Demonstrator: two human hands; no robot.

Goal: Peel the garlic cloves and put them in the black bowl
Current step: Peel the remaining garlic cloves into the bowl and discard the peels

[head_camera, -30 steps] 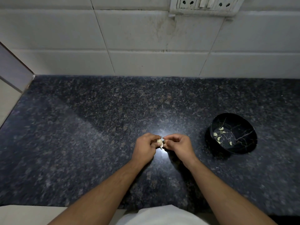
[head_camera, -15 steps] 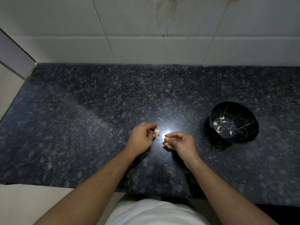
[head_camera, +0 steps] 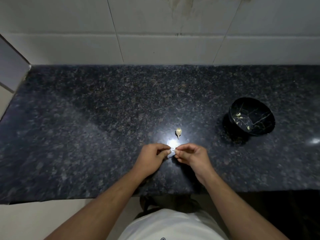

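Note:
My left hand [head_camera: 152,157] and my right hand [head_camera: 192,155] meet over the dark granite counter [head_camera: 86,135]. Between their fingertips both pinch a small pale garlic clove [head_camera: 172,150], partly washed out by a bright glare on the stone. A second garlic clove [head_camera: 178,132], still with its pointed tip, lies alone on the counter just beyond the hands. The black bowl [head_camera: 266,122] with gold veining stands to the right, and several peeled cloves [head_camera: 239,114] lie inside it.
A white tiled wall [head_camera: 155,32] rises behind the counter. The counter's front edge runs just below my wrists. At the left end the stone meets a side wall [head_camera: 10,71].
One clove now lies on the counter beyond the hands. The hands parted half a second ago and have come back together on a clove. The view has tilted down.

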